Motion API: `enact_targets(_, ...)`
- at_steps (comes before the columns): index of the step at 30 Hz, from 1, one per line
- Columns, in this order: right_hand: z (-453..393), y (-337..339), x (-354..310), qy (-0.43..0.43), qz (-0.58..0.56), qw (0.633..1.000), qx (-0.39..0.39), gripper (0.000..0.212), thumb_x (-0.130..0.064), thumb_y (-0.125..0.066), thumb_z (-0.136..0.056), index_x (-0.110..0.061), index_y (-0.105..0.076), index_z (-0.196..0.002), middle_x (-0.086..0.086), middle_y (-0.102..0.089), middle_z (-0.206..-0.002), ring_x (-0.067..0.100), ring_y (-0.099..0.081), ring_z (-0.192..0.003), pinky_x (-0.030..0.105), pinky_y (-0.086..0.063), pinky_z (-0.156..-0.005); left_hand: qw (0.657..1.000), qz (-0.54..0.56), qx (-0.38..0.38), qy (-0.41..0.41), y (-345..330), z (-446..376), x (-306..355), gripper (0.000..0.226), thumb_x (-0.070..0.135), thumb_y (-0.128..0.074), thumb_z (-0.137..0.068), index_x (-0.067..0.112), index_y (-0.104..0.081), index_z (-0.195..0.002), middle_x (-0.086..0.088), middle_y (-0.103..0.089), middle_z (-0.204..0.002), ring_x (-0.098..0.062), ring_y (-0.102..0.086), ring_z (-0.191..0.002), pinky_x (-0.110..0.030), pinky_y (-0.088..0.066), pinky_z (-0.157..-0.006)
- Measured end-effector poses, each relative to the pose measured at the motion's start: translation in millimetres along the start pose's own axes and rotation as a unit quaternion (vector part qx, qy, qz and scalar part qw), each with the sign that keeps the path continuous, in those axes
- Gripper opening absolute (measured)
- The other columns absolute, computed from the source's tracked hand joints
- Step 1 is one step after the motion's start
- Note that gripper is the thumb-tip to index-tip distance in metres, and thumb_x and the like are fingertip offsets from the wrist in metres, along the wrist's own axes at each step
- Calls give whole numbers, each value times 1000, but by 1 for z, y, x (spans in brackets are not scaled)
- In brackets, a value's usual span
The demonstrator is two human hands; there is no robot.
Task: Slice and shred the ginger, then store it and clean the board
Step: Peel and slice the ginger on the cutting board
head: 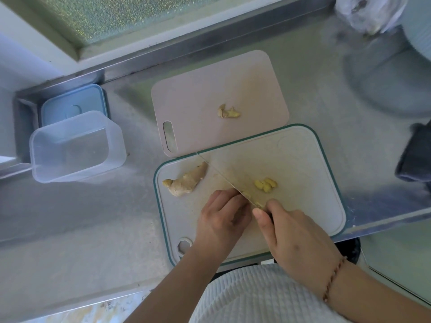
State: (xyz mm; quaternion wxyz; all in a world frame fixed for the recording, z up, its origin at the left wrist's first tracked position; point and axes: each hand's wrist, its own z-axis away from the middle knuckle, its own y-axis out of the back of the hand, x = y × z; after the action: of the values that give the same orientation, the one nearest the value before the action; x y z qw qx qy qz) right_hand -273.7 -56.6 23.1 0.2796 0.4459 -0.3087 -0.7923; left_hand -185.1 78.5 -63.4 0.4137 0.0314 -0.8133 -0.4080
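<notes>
A white cutting board with a green rim [310, 201] lies in front of me. On its left part rests a whole piece of ginger [186, 180]. Cut yellow slices [265, 184] sit right of the knife blade [219, 174], which runs diagonally across the board. My right hand [296, 238] is closed on the knife handle. My left hand [224, 213], fingers curled, presses a small piece of ginger against the blade; that piece is mostly hidden. A pink board [198, 99] behind holds a few ginger scraps [227, 111].
A clear plastic container [77, 148] stands open at the left on the steel counter, with its blue lid [72, 103] behind it. A dark cloth [415, 157] lies at the right edge. A plastic bag [370, 12] and a pale round vessel sit at the back right.
</notes>
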Motion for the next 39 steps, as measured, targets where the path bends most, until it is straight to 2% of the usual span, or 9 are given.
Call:
enact_targets(9,-3,0,-2,-16,-9,1000,-14,40,-63,1,-82,-33,-25,-75,-6,-47,-55,10,-45,-46,20,-26,-43,1000,6,-9,-3,-1,0,-2,11,1,-83,-78,3,-76,-87,-4,-72,-91,-17,-62,-79,-21,-50,-75)
enact_targets(12,-11,-6,-2,-14,15,1000,-13,50,-62,6,-81,-29,-31,-85,-7,-47,-58,9,-44,-47,21,-28,-42,1000,12,-10,-4,-1,-1,-2,7,11,-75,-89,3,-76,-89,-4,-71,-92,-15,-61,-82,-15,-47,-82)
enact_targets(14,-19,-12,-2,-2,32,999,-2,56,-61,8,-81,-26,-34,-92,-8,-47,-58,8,-43,-46,21,-27,-42,1000,18,-3,-1,-1,-3,-1,20,17,-64,-96,3,-73,-85,-3,-70,-88,-14,-60,-81,-12,-43,-83)
enact_targets(21,-31,-16,-8,-5,26,1000,15,66,-61,7,-82,-22,-41,-105,-5,-58,-71,16,-57,-58,31,-49,-53,999,41,26,12,0,-5,2,38,19,-48,-102,4,-63,-71,-2,-58,-80,-14,-50,-73,-6,-33,-83)
enact_targets(27,-26,-13,-3,2,22,1000,18,55,-57,-4,-91,-23,-43,-109,-6,-55,-69,14,-54,-57,30,-48,-54,1000,11,20,6,-3,-1,3,18,7,-58,-92,2,-68,-78,-6,-65,-84,-15,-56,-77,-9,-38,-82)
enact_targets(30,-14,-16,1,-8,14,1000,13,58,-61,0,-87,-27,-40,-113,-6,-54,-64,12,-54,-55,29,-48,-52,999,6,26,19,-4,0,6,31,16,-51,-100,1,-73,-84,-5,-69,-88,-14,-57,-79,-12,-42,-80)
enact_targets(32,-14,-18,4,-16,3,1000,12,54,-61,-2,-88,-27,-40,-105,-7,-52,-62,13,-55,-55,32,-49,-53,1000,3,23,13,-4,-1,6,30,17,-54,-99,1,-74,-85,-5,-70,-89,-14,-59,-80,-14,-45,-79)
enact_targets(35,-19,-15,9,-27,-18,999,26,57,-61,-4,-87,-23,-45,-90,-5,-53,-61,16,-55,-54,37,-50,-55,1000,-4,5,3,-2,0,2,4,5,-75,-85,1,-73,-86,-7,-70,-92,-16,-60,-82,-19,-49,-79)
enact_targets(39,-10,-11,19,-15,-32,999,17,53,-59,-9,-90,-23,-46,-84,-4,-54,-59,14,-52,-50,36,-48,-53,1000,-2,-4,5,-1,-1,6,14,-1,-82,-77,2,-72,-86,-6,-69,-93,-14,-59,-83,-18,-50,-79)
